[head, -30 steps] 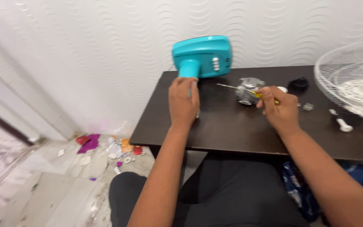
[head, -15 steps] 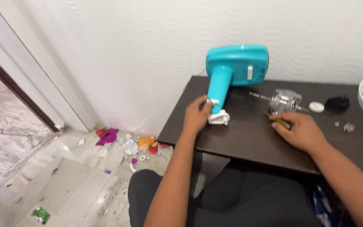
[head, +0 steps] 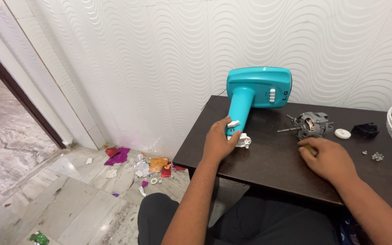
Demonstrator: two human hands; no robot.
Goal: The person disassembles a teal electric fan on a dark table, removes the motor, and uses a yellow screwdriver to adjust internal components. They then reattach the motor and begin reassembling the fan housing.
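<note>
Lowered teal fan base (head: 258, 89) in left hand (head: 218, 143), beside motor (head: 311, 125).

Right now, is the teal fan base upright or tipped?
Tipped: the fan base lies on its side, neck end gripped by the left hand on the table.

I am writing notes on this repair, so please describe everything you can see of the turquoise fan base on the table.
The turquoise fan base looks like glossy plastic: a broad flat foot with a row of white push buttons on it, and a round neck ending in a white joint piece. It lies tipped over on the dark table, foot toward the wall, neck toward the person. The left hand grips the neck's lower end. Nothing else touches it.
</note>
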